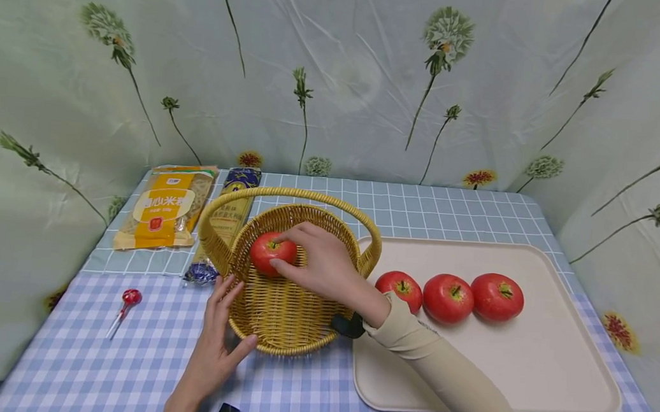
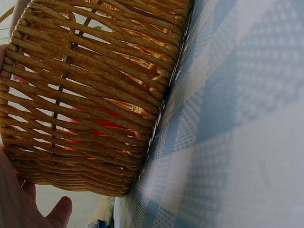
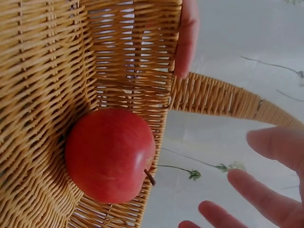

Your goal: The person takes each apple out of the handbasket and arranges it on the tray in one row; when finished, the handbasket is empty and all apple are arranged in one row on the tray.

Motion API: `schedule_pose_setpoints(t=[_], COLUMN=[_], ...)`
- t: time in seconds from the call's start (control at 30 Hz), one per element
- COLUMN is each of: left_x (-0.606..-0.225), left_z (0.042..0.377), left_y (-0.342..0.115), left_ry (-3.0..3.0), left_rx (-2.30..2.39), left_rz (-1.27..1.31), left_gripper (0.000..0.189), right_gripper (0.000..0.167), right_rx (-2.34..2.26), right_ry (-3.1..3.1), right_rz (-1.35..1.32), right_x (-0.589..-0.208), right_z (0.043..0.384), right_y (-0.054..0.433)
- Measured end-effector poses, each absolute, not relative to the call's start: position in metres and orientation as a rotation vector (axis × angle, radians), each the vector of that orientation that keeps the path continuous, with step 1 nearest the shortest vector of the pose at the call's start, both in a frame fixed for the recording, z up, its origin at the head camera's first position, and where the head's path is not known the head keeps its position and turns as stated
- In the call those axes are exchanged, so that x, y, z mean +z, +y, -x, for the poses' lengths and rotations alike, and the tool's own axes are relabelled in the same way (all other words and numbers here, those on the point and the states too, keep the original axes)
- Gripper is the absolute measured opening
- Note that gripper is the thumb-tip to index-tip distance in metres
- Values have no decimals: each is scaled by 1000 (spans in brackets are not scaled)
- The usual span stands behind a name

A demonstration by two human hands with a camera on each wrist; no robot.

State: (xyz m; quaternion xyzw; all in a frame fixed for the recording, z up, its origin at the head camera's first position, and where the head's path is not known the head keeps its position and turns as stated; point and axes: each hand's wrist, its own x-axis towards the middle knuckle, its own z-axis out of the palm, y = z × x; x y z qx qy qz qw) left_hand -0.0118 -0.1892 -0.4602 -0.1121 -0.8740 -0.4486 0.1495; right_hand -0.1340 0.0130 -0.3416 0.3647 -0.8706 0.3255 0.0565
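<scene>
A yellow-brown wicker basket (image 1: 285, 311) with an arched handle stands at the middle of the table. Inside, a red apple (image 3: 109, 156) rests against the basket's woven wall, its stem facing up in the head view. My right hand (image 1: 326, 264) reaches under the handle above the apple; the right wrist view shows its spread fingers (image 3: 266, 199) apart from the fruit. At the basket's near left side, my left hand (image 1: 213, 351) touches the rim with fingers extended and thumb at the front edge. Through the weave, the left wrist view shows red.
Three more red apples (image 1: 448, 299) lie in a row on a beige tray (image 1: 530, 379) at the right. Behind the basket's left side are a yellow food bag (image 1: 163, 210) and a long blue-and-gold packet (image 1: 227, 218). A red lollipop (image 1: 131, 297) lies at the left.
</scene>
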Motion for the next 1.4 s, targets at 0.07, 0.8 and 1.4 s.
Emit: schedule_pose_setpoints(t=[0.07,0.8,1.4], left_x=[-461,-461,-460], left_z=[12,12,11], left_y=[-189,-190,-189], left_ry=[-2511,-2516,-2514], left_rx=[-1295,-1284,-1284], left_rz=[325,320,327], left_gripper=[82,83,83], right_gripper=[33,50,52], right_rx=[936,506,674], right_ry=[-2672,-2969,-3013], right_rz=[-1101,-1114,-1083], right_x=[-342,-361,-371], right_z=[138,162,163], right_y=[9,-16,-24])
